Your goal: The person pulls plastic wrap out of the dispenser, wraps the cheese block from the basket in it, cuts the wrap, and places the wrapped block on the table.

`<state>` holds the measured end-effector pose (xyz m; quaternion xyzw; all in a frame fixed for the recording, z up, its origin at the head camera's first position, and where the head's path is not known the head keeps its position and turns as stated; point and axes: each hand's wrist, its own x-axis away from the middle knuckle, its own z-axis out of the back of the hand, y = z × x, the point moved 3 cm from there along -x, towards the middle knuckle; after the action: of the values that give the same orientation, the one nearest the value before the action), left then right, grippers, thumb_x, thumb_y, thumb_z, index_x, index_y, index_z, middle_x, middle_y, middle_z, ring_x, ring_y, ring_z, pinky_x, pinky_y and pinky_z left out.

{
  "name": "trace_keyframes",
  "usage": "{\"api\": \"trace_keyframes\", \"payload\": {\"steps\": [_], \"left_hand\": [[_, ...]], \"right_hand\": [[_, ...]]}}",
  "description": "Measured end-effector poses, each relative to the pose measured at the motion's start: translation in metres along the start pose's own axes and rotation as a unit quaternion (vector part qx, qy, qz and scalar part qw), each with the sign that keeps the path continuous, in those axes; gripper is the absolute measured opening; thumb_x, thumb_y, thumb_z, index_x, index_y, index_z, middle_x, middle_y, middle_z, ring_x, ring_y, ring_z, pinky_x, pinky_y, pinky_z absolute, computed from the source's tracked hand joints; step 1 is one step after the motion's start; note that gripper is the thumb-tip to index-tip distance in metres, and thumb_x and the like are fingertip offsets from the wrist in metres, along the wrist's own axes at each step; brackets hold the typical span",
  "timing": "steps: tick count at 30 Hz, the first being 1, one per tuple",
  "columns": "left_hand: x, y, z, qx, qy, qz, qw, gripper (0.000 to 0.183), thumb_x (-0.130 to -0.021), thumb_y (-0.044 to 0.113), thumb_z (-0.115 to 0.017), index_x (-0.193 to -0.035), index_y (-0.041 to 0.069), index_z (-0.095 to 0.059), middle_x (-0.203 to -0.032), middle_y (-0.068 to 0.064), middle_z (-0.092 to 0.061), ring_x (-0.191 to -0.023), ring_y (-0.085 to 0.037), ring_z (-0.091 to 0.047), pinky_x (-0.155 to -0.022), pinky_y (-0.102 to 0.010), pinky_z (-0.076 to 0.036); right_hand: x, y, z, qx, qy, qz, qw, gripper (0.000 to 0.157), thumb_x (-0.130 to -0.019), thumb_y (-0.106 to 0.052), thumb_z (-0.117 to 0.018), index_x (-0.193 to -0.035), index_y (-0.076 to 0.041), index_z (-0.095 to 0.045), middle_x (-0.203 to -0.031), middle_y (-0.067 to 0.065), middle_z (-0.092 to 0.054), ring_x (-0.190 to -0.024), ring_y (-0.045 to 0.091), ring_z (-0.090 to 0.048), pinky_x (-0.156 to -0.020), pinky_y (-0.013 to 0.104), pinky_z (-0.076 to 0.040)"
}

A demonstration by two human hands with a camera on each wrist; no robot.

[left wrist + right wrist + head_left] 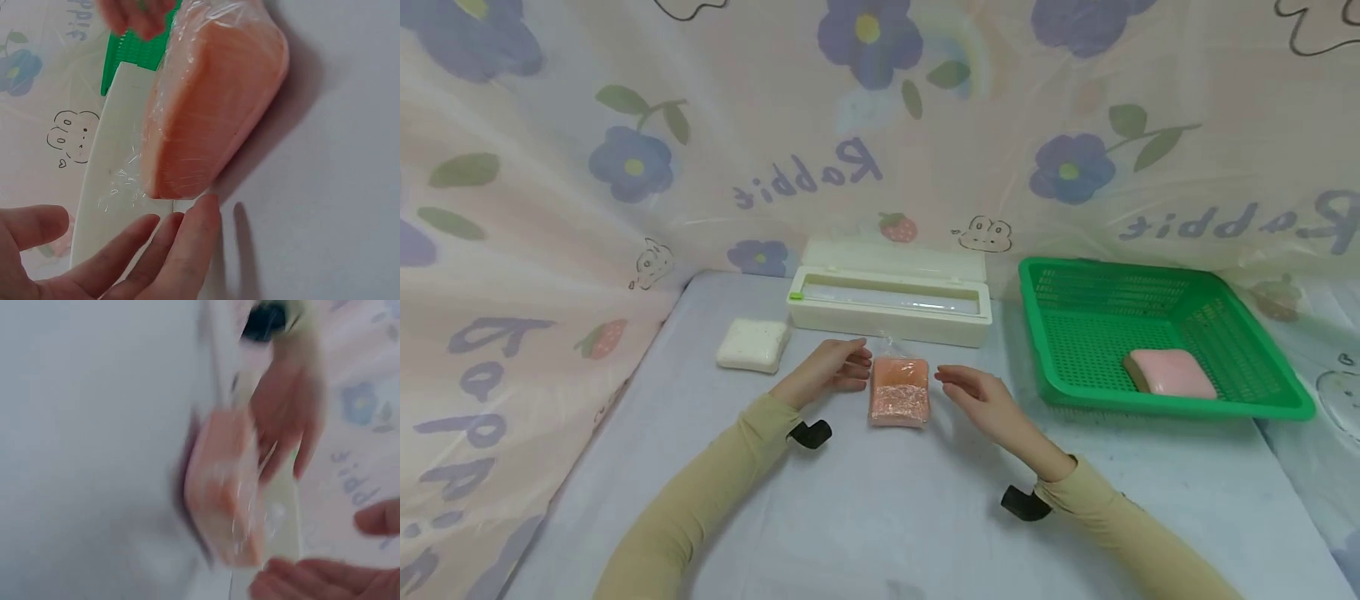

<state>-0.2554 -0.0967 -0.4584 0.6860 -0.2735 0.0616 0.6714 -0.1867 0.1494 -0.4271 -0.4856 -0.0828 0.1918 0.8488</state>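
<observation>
A salmon-pink block [899,393] wrapped in clear plastic film lies on the table between the two hands. My left hand [831,367] is beside its left side, fingers extended and a little bent, holding nothing. In the left wrist view, its fingertips [206,209] come close to one end of the wrapped block [219,100]; whether they touch it I cannot tell. To the block's right, my right hand [981,402] is held apart from it with loosely bent fingers and nothing in its grasp. A tuft of film [889,343] sticks up at the block's far edge.
Behind the block stands a white film dispenser [887,325], lid raised, with a green slider [796,296]. A white block [752,345] lies at left. At right, a green basket [1052,385] holds a pink-topped block [1172,373]. A printed curtain [940,175] hangs behind.
</observation>
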Motion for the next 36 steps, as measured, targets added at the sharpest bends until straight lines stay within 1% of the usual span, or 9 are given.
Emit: {"api": "trace_keyframes", "payload": {"steps": [3,6,12,21,25,28,31,33,36], "left_hand": [[0.000,0.004,0.002,0.001,-0.010,-0.011,0.9999,0.049,-0.102,0.033,-0.045,-0.122,-0.010,-0.052,-0.120,-0.022,-0.057,-0.106,-0.031,-0.060,-0.089,-0.042,-0.053],[0.000,0.006,0.001,-0.004,-0.013,-0.015,0.9998,0.051,-0.102,0.035,-0.044,-0.124,-0.011,-0.051,-0.121,-0.024,-0.056,-0.108,-0.033,-0.059,-0.087,-0.043,-0.054],[0.000,-0.001,-0.002,-0.001,0.003,-0.006,1.0000,0.049,-0.102,0.032,-0.042,-0.124,-0.011,-0.051,-0.119,-0.022,-0.058,-0.106,-0.031,-0.060,-0.083,-0.040,-0.055],[0.032,-0.029,-0.011,0.122,0.044,-0.007,0.9916,0.033,-0.100,0.018,-0.046,-0.115,-0.010,-0.052,-0.107,-0.020,-0.059,-0.095,-0.026,-0.062,-0.089,-0.043,-0.053],[0.056,-0.041,-0.017,0.152,0.029,-0.013,0.9879,0.030,-0.098,0.013,-0.046,-0.116,-0.011,-0.051,-0.111,-0.023,-0.059,-0.102,-0.029,-0.061,-0.093,-0.043,-0.050],[0.070,-0.045,-0.010,0.129,0.011,-0.010,0.9915,0.038,-0.099,0.015,-0.045,-0.125,-0.012,-0.044,-0.118,-0.027,-0.055,-0.109,-0.033,-0.059,-0.094,-0.043,-0.049],[0.075,-0.042,0.007,0.079,0.039,-0.010,0.9960,0.044,-0.100,0.020,-0.043,-0.129,-0.012,-0.039,-0.120,-0.027,-0.053,-0.106,-0.034,-0.059,-0.092,-0.042,-0.051],[0.073,-0.031,0.019,0.035,0.082,-0.021,0.9958,0.045,-0.099,0.023,-0.043,-0.127,-0.012,-0.041,-0.118,-0.026,-0.053,-0.103,-0.032,-0.058,-0.092,-0.041,-0.051],[0.061,-0.001,0.029,-0.067,0.107,-0.071,0.9895,0.048,-0.101,0.030,-0.039,-0.124,-0.011,-0.049,-0.120,-0.024,-0.055,-0.107,-0.031,-0.055,-0.098,-0.041,-0.045]], "right_hand": [[0.015,-0.002,-0.007,-0.033,-0.006,-0.067,0.997,0.047,-0.102,-0.027,-0.048,-0.136,0.005,-0.047,-0.134,0.016,-0.054,-0.128,0.031,-0.045,-0.103,0.050,-0.039],[0.022,-0.004,-0.020,-0.083,-0.021,-0.101,0.991,0.054,-0.103,-0.030,-0.043,-0.141,0.007,-0.038,-0.143,0.019,-0.043,-0.135,0.033,-0.035,-0.108,0.050,-0.033],[0.018,-0.003,-0.040,-0.226,-0.013,-0.142,0.964,0.063,-0.104,-0.034,-0.035,-0.144,0.013,-0.022,-0.150,0.025,-0.027,-0.137,0.034,-0.028,-0.111,0.043,-0.027],[-0.006,0.004,-0.028,-0.217,-0.035,-0.157,0.963,0.072,-0.103,-0.049,-0.021,-0.149,0.007,-0.014,-0.148,0.026,-0.031,-0.139,0.035,-0.024,-0.115,0.045,-0.018],[-0.023,0.010,-0.018,-0.215,-0.051,-0.168,0.961,0.075,-0.102,-0.054,-0.021,-0.148,0.006,-0.017,-0.145,0.026,-0.036,-0.139,0.032,-0.026,-0.116,0.042,-0.018],[-0.030,0.012,-0.013,-0.222,-0.055,-0.165,0.959,0.071,-0.103,-0.049,-0.024,-0.147,0.006,-0.020,-0.145,0.026,-0.036,-0.139,0.032,-0.026,-0.116,0.042,-0.018],[-0.028,0.013,-0.006,-0.212,-0.027,-0.158,0.964,0.061,-0.105,-0.039,-0.029,-0.146,0.006,-0.024,-0.146,0.025,-0.035,-0.138,0.032,-0.029,-0.115,0.042,-0.021],[-0.021,0.013,0.001,-0.186,0.007,-0.154,0.970,0.054,-0.105,-0.032,-0.035,-0.142,0.007,-0.032,-0.143,0.025,-0.039,-0.134,0.033,-0.035,-0.113,0.043,-0.027],[-0.004,0.014,0.005,-0.155,0.033,-0.145,0.977,0.044,-0.103,-0.024,-0.042,-0.132,0.008,-0.044,-0.131,0.025,-0.051,-0.122,0.034,-0.049,-0.104,0.042,-0.040]]}}
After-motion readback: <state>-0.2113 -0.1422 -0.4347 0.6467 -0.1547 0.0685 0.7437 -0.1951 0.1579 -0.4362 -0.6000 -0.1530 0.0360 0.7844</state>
